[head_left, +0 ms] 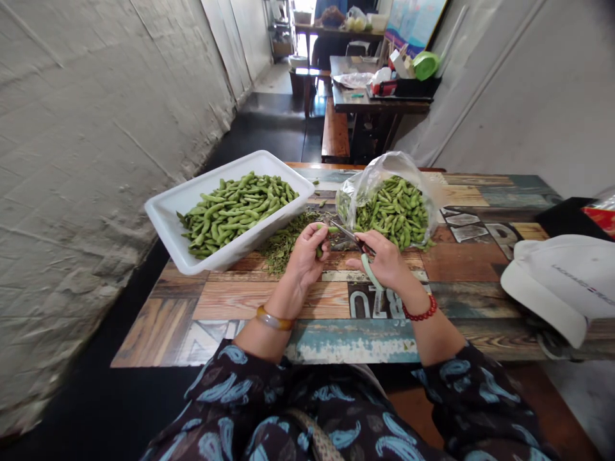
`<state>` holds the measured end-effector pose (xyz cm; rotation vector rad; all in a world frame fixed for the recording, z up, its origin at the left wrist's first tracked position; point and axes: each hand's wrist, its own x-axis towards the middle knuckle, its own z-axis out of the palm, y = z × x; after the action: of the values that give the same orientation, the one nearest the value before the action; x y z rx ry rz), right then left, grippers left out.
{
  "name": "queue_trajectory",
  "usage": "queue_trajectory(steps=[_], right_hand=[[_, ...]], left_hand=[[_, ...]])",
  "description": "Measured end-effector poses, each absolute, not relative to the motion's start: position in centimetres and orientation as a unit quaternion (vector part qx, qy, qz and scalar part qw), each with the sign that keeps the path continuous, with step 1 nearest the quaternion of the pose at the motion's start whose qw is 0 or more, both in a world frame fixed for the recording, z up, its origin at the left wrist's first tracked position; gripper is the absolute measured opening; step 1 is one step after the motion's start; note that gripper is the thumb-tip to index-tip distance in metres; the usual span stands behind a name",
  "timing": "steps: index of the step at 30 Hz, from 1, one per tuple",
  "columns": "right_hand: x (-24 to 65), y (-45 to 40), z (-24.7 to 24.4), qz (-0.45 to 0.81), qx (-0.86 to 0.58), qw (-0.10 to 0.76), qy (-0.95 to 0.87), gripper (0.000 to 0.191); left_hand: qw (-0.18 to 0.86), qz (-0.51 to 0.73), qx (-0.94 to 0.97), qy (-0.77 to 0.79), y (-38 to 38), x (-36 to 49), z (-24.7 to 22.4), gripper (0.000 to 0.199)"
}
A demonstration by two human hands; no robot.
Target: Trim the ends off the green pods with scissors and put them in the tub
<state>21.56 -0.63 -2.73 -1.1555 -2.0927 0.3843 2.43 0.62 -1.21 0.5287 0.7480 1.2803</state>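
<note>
My left hand [310, 251] is closed on a green edamame pod [331, 228], pinched between thumb and forefinger. A second pod seems tucked in its lower fingers. My right hand [383, 257] grips scissors [369, 272] with pale green handles; their blades [343, 230] reach the pod by the left fingertips. Left of my hands, a white plastic tub [230, 259] holds a heap of edamame pods [235, 208]. On the right lies a clear plastic bag [365, 182], its mouth open, full of more pods [396, 208]. Small green trimmings [283, 246] are piled between the two.
The patchwork wooden table [254, 298] carries a white cap [560, 282] at the right. A rough white wall [96, 128] runs close on the left. Beyond are a bench [335, 131], another table [346, 96] with a green lid [425, 64], and a person [330, 9] at the back.
</note>
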Motion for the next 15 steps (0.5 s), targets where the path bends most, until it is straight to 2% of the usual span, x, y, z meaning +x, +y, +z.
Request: queue_trajectory(steps=[15], right_hand=[[21.2, -0.76, -2.93, 0.129, -0.452, 0.369, -0.802, 0.05]], left_hand=[[0.718, 0.551, 0.247, 0.346, 0.11, 3.12, -1.51, 0.04]])
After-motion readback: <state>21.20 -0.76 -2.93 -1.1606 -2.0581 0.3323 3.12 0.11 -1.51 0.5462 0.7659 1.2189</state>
